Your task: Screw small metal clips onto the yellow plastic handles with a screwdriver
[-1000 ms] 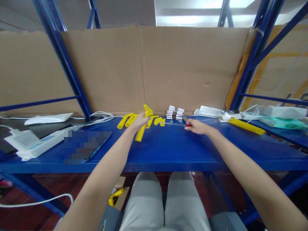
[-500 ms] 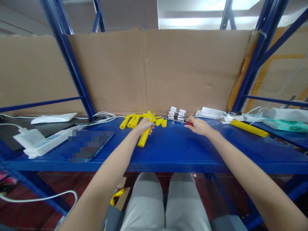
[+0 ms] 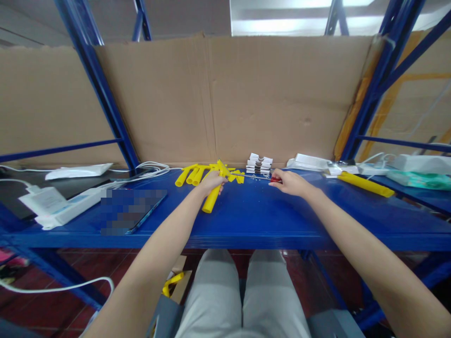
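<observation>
My left hand (image 3: 213, 181) is closed around a yellow T-shaped tube piece (image 3: 209, 203), its open end pointing toward me. In my right hand (image 3: 289, 182) is the red handle of a screwdriver (image 3: 276, 180). The thin metal shaft runs left toward the head of the held yellow piece; whether its tip touches is too small to tell. Behind my left hand lie several more yellow T-shaped pieces (image 3: 182, 176). Small yellow bits (image 3: 240, 177) rest just right of it. Tiny shiny parts, too small to name, are scattered near the shaft.
A stack of white-and-dark packs (image 3: 259, 164) stands against the cardboard backing (image 3: 275, 94). A blurred flat device (image 3: 148, 216), a white power strip (image 3: 73, 209) and cables (image 3: 151, 170) are at the left. On the right are a long yellow tube (image 3: 366, 184) and white packets (image 3: 308, 162).
The screwdriver's shaft now shows plainly, level and pointing left at the held yellow piece. Both hands stay in nearly the same places; the view has tipped slightly.
</observation>
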The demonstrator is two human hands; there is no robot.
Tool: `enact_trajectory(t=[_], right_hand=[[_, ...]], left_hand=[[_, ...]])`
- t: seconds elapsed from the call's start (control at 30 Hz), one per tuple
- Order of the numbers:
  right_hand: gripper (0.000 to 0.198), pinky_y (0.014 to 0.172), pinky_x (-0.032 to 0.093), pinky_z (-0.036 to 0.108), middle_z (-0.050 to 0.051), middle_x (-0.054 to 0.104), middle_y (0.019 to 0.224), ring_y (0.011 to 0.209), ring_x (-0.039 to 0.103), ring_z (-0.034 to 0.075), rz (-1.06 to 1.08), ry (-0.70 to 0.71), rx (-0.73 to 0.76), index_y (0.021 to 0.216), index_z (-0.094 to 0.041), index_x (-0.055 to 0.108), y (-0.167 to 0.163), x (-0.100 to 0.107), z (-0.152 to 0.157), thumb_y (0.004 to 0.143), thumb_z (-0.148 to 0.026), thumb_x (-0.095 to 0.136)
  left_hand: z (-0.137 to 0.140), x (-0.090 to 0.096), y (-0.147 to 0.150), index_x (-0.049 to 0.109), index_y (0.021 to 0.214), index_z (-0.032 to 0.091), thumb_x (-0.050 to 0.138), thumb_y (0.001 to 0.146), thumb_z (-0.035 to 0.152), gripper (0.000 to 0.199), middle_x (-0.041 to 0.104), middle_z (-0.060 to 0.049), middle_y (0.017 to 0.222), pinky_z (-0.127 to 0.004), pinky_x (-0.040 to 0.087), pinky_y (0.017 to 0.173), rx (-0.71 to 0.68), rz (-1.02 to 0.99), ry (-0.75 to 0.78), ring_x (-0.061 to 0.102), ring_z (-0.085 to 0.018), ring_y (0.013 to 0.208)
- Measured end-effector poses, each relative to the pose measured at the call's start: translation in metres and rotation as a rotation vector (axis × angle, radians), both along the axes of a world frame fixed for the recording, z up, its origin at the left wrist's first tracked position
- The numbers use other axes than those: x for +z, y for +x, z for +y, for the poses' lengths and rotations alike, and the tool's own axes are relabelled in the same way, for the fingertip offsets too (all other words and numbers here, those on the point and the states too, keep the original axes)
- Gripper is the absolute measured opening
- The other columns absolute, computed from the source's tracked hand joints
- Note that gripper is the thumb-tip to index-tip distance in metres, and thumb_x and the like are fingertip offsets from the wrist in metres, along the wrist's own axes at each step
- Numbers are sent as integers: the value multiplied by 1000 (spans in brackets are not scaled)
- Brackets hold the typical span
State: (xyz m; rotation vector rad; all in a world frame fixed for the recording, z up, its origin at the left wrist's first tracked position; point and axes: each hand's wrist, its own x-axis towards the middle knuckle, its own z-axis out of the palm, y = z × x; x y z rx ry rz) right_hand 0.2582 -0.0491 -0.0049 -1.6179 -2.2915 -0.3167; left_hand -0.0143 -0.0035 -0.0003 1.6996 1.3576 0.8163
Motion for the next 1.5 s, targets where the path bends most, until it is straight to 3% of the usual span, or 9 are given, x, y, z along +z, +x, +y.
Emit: enact_trajectory(t=[1.23,1.5], right_hand=[[18,64,39,28,10,68,88,76,62,22,25,-14,22,95,-19,52,3,-3,5,85,-34,52],[17,63,38,28,11,67,88,77,63,23,22,-13,23,94,-19,50,3,-4,6,86,-33,52]], left_hand=[[-1,-2,2,44,74,19,51,72,11,11,42,6,40,-22,35,37,-41,-32,-1,43,-11,33],[0,2,3,41,67,18,49,74,7,16,43,6,43,-20,33,36,-61,-175,-73,40,-7,33]])
